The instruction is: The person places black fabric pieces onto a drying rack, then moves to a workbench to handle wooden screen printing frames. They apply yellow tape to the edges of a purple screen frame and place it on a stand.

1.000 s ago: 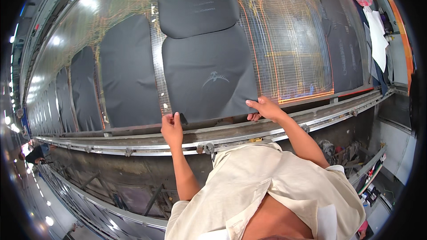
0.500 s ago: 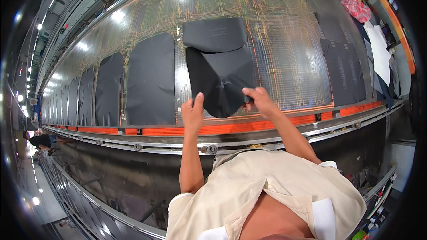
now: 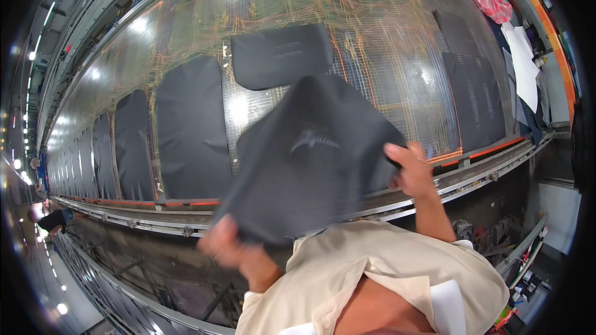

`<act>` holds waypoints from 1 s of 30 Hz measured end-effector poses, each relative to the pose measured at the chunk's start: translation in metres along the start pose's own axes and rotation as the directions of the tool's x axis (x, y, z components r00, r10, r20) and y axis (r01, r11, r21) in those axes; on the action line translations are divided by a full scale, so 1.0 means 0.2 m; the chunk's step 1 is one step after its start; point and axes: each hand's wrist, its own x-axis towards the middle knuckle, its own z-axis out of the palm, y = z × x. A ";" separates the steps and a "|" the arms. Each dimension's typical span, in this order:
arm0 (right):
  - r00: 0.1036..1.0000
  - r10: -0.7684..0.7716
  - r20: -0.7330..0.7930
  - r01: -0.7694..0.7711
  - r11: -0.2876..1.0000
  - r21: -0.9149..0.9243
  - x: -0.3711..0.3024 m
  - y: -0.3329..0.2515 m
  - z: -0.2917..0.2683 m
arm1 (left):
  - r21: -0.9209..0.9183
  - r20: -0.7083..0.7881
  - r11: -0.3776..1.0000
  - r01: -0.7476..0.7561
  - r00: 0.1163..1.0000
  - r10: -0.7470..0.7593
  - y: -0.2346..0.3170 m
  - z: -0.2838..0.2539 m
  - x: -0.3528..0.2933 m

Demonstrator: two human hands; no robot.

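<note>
A dark grey fabric panel (image 3: 329, 167) with a small light printed mark is stretched between my hands, peaked at its far end and raised over the near side of the table. My left hand (image 3: 233, 245), smeared by motion, grips its near left corner. At the right edge, my right hand (image 3: 411, 167) pinches the cloth between thumb and fingers. Just beyond the raised panel, a smaller dark grey panel (image 3: 282, 56) with rounded near corners lies flat on the table; the raised cloth partly overlaps its near edge.
The long shiny table (image 3: 397, 87) is marked with many coloured lines. More dark grey panels (image 3: 192, 130) lie in a row to the left; printed panels (image 3: 475, 102) lie to the right. A metal rail (image 3: 459, 186) edges the table. A person (image 3: 53, 217) stands far left.
The held panel has lifted off the table and come toward me, spreading wider. My left hand moved left and nearer; my right hand moved right. The smaller panel now lies apart, uncovered.
</note>
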 end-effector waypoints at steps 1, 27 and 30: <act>0.997 0.018 0.069 -0.008 0.990 -0.142 -0.05 -0.07 0.01 | -0.118 -0.099 0.974 0.196 0.973 -0.208 0.02 -0.07 0.06; 0.905 0.403 -0.139 -0.158 0.620 0.768 0.04 1.05 -0.13 | 0.126 0.607 0.769 0.627 0.564 -0.560 -0.12 0.14 -0.80; 0.892 0.423 -0.159 -0.181 0.658 0.731 0.03 1.05 -0.15 | 0.250 0.774 0.569 0.783 0.191 -0.603 -0.35 0.00 -1.01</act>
